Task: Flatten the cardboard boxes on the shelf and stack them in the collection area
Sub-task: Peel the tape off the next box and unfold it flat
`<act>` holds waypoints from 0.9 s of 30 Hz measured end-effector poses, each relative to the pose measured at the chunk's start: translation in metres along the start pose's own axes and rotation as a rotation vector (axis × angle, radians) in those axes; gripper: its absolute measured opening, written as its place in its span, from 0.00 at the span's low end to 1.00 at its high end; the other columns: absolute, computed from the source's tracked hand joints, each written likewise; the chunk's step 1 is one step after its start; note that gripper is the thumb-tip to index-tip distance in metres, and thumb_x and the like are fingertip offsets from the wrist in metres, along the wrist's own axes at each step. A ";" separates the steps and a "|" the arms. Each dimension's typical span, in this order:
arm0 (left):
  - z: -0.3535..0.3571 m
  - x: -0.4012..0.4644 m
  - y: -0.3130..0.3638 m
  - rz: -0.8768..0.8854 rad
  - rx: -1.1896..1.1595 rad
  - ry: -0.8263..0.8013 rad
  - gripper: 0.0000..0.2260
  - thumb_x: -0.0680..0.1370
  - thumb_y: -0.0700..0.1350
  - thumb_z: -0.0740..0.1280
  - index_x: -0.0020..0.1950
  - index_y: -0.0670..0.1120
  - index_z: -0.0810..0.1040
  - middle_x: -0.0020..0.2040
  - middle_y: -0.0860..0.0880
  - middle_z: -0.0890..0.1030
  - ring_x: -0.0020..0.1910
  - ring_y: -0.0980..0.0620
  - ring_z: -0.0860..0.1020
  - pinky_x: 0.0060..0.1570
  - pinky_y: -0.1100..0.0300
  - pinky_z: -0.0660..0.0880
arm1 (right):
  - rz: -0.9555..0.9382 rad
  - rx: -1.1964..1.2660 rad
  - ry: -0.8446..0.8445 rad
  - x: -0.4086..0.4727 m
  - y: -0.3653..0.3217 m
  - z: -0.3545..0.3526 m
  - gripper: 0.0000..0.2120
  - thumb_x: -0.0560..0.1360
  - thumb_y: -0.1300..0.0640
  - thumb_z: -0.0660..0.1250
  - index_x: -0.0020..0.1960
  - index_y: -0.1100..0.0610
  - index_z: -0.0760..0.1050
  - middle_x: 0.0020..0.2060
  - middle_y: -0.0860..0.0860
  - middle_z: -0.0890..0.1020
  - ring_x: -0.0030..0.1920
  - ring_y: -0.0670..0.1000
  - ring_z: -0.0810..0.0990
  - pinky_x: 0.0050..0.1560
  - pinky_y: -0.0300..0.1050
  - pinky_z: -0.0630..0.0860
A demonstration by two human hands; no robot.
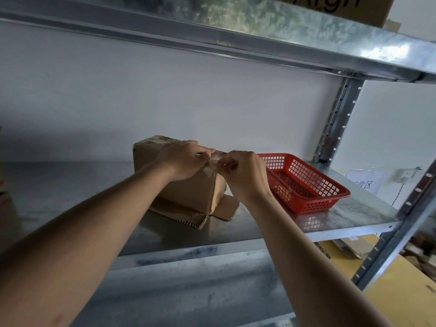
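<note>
On the galvanised metal shelf [236,223], beside a red plastic mesh basket [304,182], the brown cardboard box [188,190] stands with bottom flaps splayed while the left hand [182,161] steadies its top and the right hand [245,173] pinches clear tape [213,165], which next, I judge, needs peeling off.

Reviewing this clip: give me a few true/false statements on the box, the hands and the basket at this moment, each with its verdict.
1. The cardboard box stands on the metal shelf. True.
2. The red basket holds a flattened box. False: nothing shows inside it.
3. The right hand pinches clear tape at the box's top edge. True.
4. The left hand hangs away from the box. False: it rests on the box top.
</note>
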State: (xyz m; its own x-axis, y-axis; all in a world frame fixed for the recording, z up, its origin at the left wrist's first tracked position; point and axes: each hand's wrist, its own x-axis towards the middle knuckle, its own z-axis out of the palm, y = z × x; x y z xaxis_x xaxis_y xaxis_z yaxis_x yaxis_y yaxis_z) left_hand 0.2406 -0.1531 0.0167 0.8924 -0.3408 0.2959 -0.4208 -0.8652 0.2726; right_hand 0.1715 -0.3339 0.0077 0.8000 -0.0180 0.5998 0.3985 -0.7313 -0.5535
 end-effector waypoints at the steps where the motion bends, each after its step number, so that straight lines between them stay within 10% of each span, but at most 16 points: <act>1: 0.000 0.000 -0.001 0.003 0.003 0.003 0.20 0.86 0.58 0.48 0.75 0.67 0.71 0.75 0.51 0.72 0.75 0.47 0.69 0.65 0.46 0.66 | -0.012 -0.008 0.002 0.001 0.000 0.000 0.08 0.75 0.51 0.77 0.48 0.55 0.88 0.40 0.50 0.87 0.41 0.50 0.84 0.44 0.47 0.80; 9: -0.001 0.000 -0.002 0.016 -0.015 0.010 0.20 0.86 0.58 0.48 0.74 0.67 0.72 0.74 0.51 0.73 0.73 0.47 0.70 0.67 0.47 0.68 | -0.099 0.007 0.001 -0.004 -0.002 0.001 0.06 0.78 0.59 0.72 0.47 0.51 0.87 0.32 0.38 0.81 0.35 0.39 0.77 0.37 0.28 0.70; 16: 0.001 0.000 -0.003 -0.010 0.007 -0.003 0.21 0.86 0.59 0.47 0.76 0.67 0.70 0.78 0.50 0.69 0.76 0.46 0.67 0.65 0.47 0.66 | -0.047 0.084 0.007 -0.008 0.003 0.006 0.05 0.81 0.58 0.70 0.55 0.50 0.82 0.33 0.48 0.85 0.35 0.49 0.84 0.41 0.47 0.81; 27: 0.002 0.001 -0.006 -0.001 -0.029 0.003 0.20 0.85 0.59 0.49 0.74 0.67 0.72 0.73 0.50 0.73 0.74 0.47 0.69 0.57 0.51 0.63 | -0.249 -0.069 -0.001 -0.009 -0.002 0.010 0.06 0.76 0.59 0.70 0.45 0.51 0.85 0.38 0.42 0.83 0.36 0.43 0.79 0.37 0.40 0.74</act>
State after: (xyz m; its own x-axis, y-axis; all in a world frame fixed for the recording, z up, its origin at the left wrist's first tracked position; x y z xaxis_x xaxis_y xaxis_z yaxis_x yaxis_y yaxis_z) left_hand 0.2442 -0.1492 0.0140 0.8923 -0.3386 0.2984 -0.4244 -0.8546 0.2992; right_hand 0.1676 -0.3260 -0.0026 0.6817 0.1693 0.7118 0.5518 -0.7578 -0.3482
